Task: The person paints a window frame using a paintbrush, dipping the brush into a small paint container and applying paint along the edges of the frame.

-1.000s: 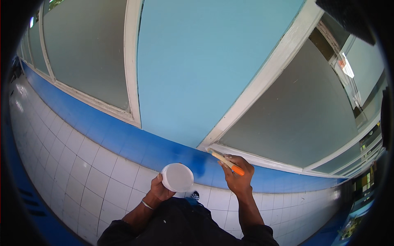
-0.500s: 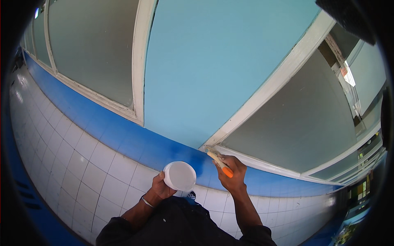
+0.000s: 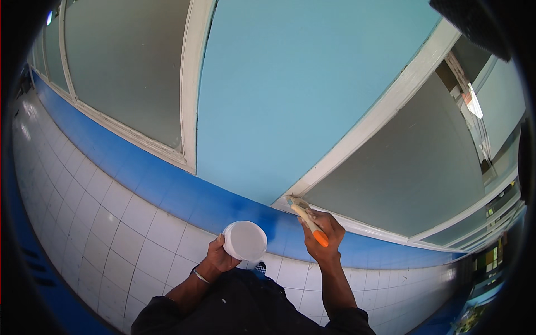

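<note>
A light blue wall panel (image 3: 290,100) stands between a frosted left window (image 3: 123,72) and a frosted right window (image 3: 402,167). Below them runs a deeper blue band (image 3: 145,148) (bent into a curve by the lens), meeting a floor (image 3: 128,245) of pale square tiles. Light glints off the tiles at far left.

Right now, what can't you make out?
All in the head view:
Left hand: part of its grip, hidden by the white tub.
White tub: fill level, lost in pale on pale.
Brush: tip too small and blurred to confirm contact with the white frame.
Checkered item, perhaps a shoe: mostly covered by dark clothing.
</note>
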`<act>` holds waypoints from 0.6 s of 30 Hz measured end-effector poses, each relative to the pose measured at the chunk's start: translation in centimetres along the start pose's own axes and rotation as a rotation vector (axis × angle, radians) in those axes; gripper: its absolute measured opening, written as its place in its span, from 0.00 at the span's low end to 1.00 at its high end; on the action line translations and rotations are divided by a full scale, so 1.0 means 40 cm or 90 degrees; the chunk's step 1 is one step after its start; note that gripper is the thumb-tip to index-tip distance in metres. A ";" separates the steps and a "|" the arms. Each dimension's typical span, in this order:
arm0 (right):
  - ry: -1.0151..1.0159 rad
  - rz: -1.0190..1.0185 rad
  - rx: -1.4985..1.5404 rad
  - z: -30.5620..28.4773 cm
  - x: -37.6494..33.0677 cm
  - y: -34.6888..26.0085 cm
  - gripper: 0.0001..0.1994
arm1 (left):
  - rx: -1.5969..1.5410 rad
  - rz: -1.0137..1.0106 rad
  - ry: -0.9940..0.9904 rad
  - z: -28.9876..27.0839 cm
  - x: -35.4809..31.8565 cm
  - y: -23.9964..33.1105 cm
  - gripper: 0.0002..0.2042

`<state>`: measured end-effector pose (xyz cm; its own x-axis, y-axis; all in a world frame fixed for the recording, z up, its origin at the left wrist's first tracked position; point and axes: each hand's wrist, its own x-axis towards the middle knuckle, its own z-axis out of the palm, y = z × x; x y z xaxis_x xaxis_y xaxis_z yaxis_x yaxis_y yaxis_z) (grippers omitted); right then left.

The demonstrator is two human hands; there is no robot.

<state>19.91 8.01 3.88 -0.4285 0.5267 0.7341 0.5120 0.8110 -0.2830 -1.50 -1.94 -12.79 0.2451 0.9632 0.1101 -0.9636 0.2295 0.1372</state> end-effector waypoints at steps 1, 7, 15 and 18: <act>0.017 -0.007 -0.003 -0.007 0.005 -0.004 0.14 | 0.002 0.001 -0.009 -0.002 0.000 0.001 0.45; 0.025 0.001 0.026 -0.041 0.002 -0.033 0.15 | -0.032 0.015 0.024 -0.007 0.000 -0.001 0.44; -0.075 0.023 0.021 0.017 -0.032 0.002 0.13 | 0.015 -0.010 0.024 -0.007 0.004 0.000 0.46; -0.067 0.002 0.000 0.029 -0.033 0.012 0.15 | 0.028 -0.003 0.019 -0.001 0.005 -0.001 0.46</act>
<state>19.86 8.00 2.05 -0.5033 0.5526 0.6643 0.5137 0.8095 -0.2843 -1.43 -1.73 -12.83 0.2451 0.9661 0.0809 -0.9568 0.2276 0.1812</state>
